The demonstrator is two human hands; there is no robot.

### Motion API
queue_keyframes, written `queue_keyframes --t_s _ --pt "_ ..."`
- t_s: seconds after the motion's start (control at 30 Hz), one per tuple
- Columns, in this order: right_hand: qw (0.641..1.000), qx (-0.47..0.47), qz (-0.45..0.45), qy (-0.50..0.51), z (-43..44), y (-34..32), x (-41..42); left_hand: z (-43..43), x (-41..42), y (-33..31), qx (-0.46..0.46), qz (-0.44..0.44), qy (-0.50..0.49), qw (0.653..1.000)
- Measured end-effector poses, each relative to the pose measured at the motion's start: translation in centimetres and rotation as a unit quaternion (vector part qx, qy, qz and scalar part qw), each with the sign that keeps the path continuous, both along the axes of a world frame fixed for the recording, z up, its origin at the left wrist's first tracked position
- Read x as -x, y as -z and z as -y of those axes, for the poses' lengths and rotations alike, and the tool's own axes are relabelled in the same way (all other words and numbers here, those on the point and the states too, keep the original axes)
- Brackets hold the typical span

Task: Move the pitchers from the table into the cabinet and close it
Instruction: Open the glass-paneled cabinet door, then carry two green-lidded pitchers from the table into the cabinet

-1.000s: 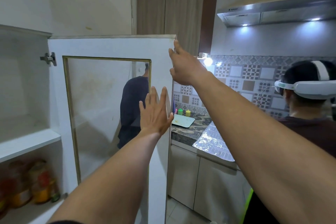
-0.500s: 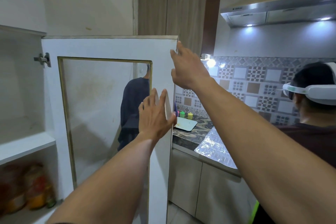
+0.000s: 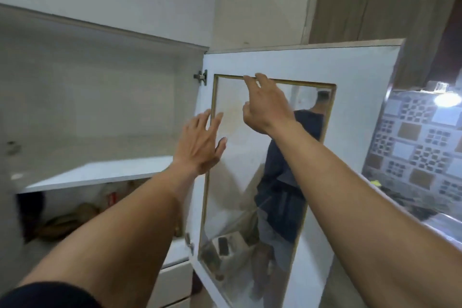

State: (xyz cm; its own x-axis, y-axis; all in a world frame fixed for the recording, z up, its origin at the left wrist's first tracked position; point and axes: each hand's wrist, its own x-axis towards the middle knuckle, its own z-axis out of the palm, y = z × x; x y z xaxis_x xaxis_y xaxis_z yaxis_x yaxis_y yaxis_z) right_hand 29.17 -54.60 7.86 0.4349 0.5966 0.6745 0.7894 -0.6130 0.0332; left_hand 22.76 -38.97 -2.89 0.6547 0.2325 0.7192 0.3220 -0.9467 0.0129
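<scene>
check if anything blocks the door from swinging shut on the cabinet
Nothing visible does. The door is open with both hands on its inner face: left hand, right hand. The cabinet opening looks free.

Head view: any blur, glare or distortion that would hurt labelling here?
Head view: motion blur smears the lower shelf contents and the left hand; the right hand is sharper. The glass door panel shows a person through it or mirrored, cannot tell which. A lamp blows out at right. Wide-angle bending tilts the cabinet top edge.
</scene>
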Motion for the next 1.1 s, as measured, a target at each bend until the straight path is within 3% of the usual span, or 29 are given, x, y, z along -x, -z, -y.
queue_keyframes --t_s 0.3,0.6,0.8,1.1 --pt "0.980 0.053 -0.078 -0.173 -20.1 4.5 7.3 -16.2 15.6 2.4 0.034 -0.027 -0.229 0.972" --pt "0.940 0.078 -0.105 -0.314 -37.1 7.3 20.3 -27.8 31.9 3.1 0.057 -0.025 -0.375 0.925" --pt "0.903 0.097 -0.133 -0.397 -46.2 10.0 30.2 -32.9 43.0 5.4 0.091 -0.032 -0.458 0.884" --pt "0.822 0.148 -0.142 -0.532 -56.7 15.8 47.5 -36.5 59.7 10.7 0.140 -0.025 -0.592 0.793"
